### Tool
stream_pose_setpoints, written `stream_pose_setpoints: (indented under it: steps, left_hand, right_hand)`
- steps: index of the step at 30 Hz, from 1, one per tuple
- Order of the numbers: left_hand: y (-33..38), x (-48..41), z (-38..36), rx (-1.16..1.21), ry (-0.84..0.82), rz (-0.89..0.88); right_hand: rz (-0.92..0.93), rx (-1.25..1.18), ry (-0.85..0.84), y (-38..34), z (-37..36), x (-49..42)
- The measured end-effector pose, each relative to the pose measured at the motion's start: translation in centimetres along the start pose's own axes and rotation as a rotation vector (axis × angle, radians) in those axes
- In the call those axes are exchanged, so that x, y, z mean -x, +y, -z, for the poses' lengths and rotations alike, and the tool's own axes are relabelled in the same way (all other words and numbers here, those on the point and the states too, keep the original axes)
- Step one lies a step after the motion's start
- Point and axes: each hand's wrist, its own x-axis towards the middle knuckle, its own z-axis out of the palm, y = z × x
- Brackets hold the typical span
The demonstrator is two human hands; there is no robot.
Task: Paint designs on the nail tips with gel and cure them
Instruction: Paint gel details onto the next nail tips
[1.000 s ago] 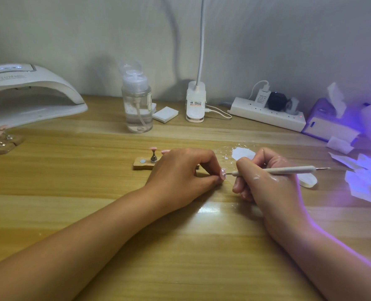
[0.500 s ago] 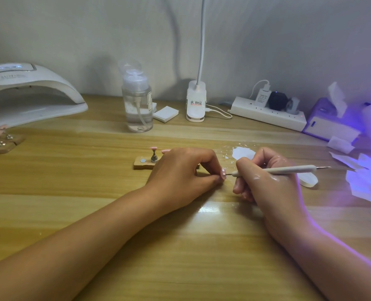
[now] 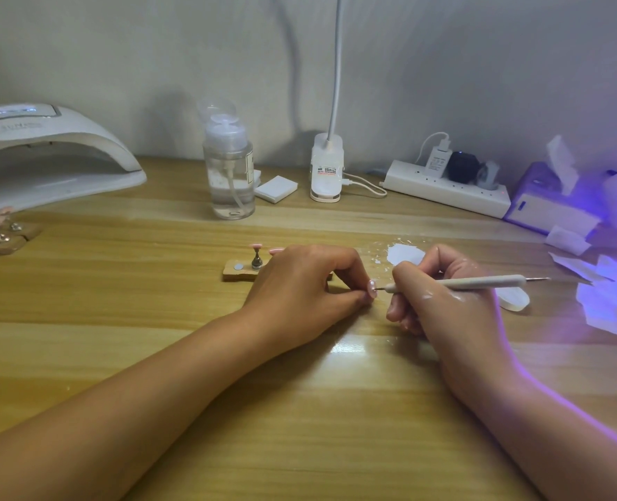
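Fingers of the left hand [image 3: 299, 283] pinch a nail tip [image 3: 372, 288] right of the wooden stand [image 3: 235, 273]; I see the right hand [image 3: 444, 305] gripping a pen [image 3: 480, 282], its point at that tip.

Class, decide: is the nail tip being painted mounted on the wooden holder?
No, the left hand pinches the nail tip clear of the holder.

A clear pump bottle [image 3: 229, 179] stands at upper centre of the wooden table [image 3: 119, 294], about half full of clear liquid. Just right of it lies a small white block [image 3: 276, 188], then the white base of a clip lamp [image 3: 326, 168]. A power strip [image 3: 444, 191] with plugs in it runs rightward to a tissue box [image 3: 549, 207]. Paper scraps [image 3: 607, 301] lie at the right edge in violet light.
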Motion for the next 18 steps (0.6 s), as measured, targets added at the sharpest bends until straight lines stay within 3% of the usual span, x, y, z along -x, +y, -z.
stream_pose_setpoints:
  steps: [18]
  left_hand:
    - [-0.01,0.02,0.09,-0.002,0.003,0.001]
  right_hand:
    - [0.008,0.098,0.024,0.52,0.09,-0.22]
